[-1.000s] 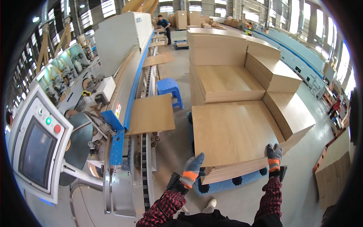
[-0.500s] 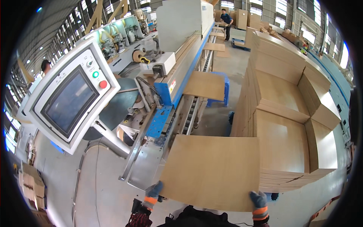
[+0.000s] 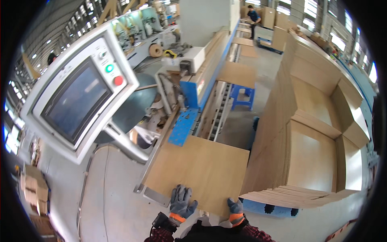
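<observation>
A flat rectangular wooden panel (image 3: 197, 169) lies in front of me, its left side along the metal infeed guide of a machine (image 3: 151, 161). My left hand (image 3: 183, 203), in a grey glove with an orange cuff, rests spread and flat on the panel's near left part. My right hand (image 3: 235, 207), gloved the same way, holds the panel at its near right corner; its fingers partly hide under the edge. Just beyond the panel's far edge is a blue perforated plate (image 3: 183, 126) on the machine.
At left stands a control panel (image 3: 76, 97) with a screen and buttons. To the right, tall stacks of boards (image 3: 312, 157) sit on a blue pallet (image 3: 262, 207). Another panel (image 3: 238, 74) lies farther down the machine, above a blue stool (image 3: 243, 97). A person (image 3: 253, 20) works at the far end.
The panel has moved left and forward against the machine's guide. My left hand has gone from gripping its left edge to lying flat on top. The farther panel has shifted away along the machine.
</observation>
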Demonstrator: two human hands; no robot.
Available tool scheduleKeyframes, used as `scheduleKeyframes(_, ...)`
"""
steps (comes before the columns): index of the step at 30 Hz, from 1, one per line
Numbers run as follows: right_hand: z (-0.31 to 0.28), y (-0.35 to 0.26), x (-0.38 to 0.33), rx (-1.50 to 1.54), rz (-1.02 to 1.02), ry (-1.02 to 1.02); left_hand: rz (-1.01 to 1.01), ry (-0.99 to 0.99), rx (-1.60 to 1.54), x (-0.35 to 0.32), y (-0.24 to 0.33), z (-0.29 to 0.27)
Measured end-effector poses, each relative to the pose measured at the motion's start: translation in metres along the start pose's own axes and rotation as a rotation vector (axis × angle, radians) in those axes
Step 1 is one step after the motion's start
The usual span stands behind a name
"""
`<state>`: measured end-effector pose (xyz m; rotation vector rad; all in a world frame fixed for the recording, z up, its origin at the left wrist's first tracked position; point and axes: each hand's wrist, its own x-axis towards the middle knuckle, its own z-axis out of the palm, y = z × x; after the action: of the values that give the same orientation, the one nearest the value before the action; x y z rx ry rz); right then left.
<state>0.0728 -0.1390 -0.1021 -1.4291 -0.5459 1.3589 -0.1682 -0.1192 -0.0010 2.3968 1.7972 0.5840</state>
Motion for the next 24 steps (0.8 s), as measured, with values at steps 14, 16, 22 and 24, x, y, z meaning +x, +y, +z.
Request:
scheduleKeyframes(14,0.009,-0.039,0.096,-0.045,0.095,0.094,0.001,0.067,0.034,0.099,-0.015,0.051)
scheduleKeyframes(16,0.014,-0.049,0.101,0.107,0.118,0.067,0.022,0.095,0.038,0.108,-0.02,0.055)
scheduleKeyframes(22,0.028,-0.084,0.141,0.091,0.053,0.043,0.078,0.131,0.038,0.153,-0.028,0.063)
scheduleKeyframes(24,0.025,-0.101,0.162,-0.021,-0.031,0.064,0.107,0.142,0.021,0.176,-0.025,0.072)
